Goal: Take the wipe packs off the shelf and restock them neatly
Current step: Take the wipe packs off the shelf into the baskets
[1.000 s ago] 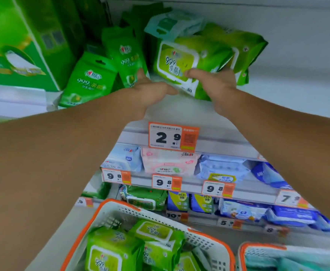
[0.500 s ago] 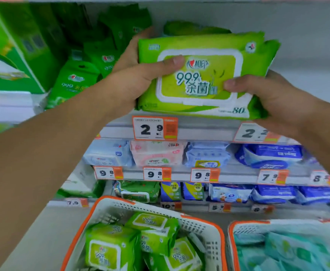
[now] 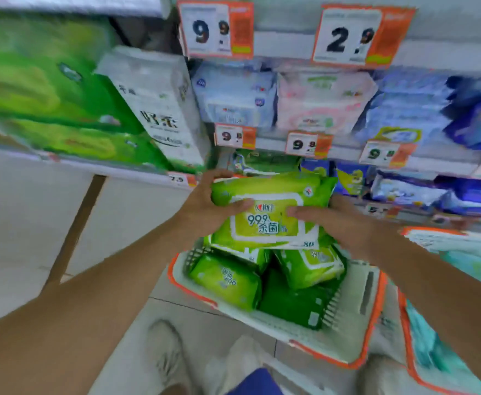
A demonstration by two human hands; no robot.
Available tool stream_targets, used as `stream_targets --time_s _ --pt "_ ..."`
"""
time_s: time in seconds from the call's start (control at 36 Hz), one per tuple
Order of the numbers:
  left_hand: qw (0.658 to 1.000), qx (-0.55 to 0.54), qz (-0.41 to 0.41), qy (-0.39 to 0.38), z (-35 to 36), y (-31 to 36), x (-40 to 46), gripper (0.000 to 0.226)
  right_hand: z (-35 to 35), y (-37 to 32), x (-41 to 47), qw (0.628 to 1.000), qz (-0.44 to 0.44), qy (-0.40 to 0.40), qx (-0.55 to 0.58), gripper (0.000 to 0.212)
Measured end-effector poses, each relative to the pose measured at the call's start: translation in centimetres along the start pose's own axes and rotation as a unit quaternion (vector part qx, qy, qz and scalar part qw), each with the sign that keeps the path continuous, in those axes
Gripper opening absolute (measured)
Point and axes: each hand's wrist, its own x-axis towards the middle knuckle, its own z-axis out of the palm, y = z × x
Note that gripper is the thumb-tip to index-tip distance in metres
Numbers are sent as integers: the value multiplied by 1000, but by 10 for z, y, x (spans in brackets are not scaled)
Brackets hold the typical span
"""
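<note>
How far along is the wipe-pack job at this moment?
Partly unloaded: several green packs already lie in the basket. In hand: both the left hand and right hand grip a big pack just above that basket, not yet released. Left: setting it down, then all the neat restocking. The source shelf is out of view.

I count one held green wipe pack (image 3: 270,212), three more in one basket (image 3: 356,332), two hands, seven price tags.
</note>
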Motion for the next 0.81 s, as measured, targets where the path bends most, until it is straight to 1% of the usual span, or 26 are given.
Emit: stream_targets --time_s 0.03,0.08,0.14,0.17,0.22,0.28,0.31,0.36,0.39,0.42,0.44,0.47,0.5,0.56,0.58,0.61,0.69,0.75,0.78,0.81 --pt "1000 5 -13 -4 -3 -13 2 64 5 9 8 1000 2 -1 -21 72" --pt "999 15 -28 -18 -10 -36 7 59 12 20 20 998 -2 -23 -60 78" --pt "997 39 -25 -57 -16 -55 13 66 11 23 31 992 -5 -40 -122 76" --pt "994 70 -25 -76 -18 -62 16 71 8 23 37 986 -4 -48 -162 74" --pt "980 153 -43 -122 -17 -68 20 80 2 21 46 962 11 -65 -265 83" --pt "955 232 -78 -168 -15 -65 28 90 -4 15 53 934 48 -91 -341 100" --pt "938 273 -89 -192 -13 -61 33 92 -8 11 56 921 72 -103 -367 108" --pt "899 354 -96 -240 -6 -50 43 89 -14 2 65 904 99 -120 -397 116" --pt "875 400 -84 -260 0 -42 48 87 -17 -1 72 895 103 -126 -416 117" --pt "857 437 -57 -266 8 -34 55 81 -20 -5 77 880 101 -132 -445 115" --pt "849 462 -16 -256 17 -26 62 72 -20 -9 81 860 95 -143 -480 109" --pt "855 460 25 -236 24 -17 71 60 -20 -11 86 845 91 -157 -504 99" --pt "868 442 56 -217 32 -10 81 49 -19 -13 91 840 85 -172 -507 87" --pt "906 367 92 -191 48 -2 103 32 -19 -11 104 858 86 -195 -467 65" --pt "919 333 98 -189 55 0 114 25 -21 -11 111 867 81 -200 -450 57" --pt "924 314 105 -191 62 1 125 22 -25 -11 118 869 71 -200 -446 49" --pt "910 332 152 -199 80 6 150 24 -45 -22 140 861 41 -172 -477 29" --pt "905 331 175 -203 89 10 166 21 -61 -34 152 868 -7 -133 -479 19" --pt "908 316 180 -209 93 13 172 20 -68 -40 156 874 -32 -113 -472 17" --pt "913 295 188 -212 96 18 178 18 -73 -45 159 877 -55 -96 -467 20"
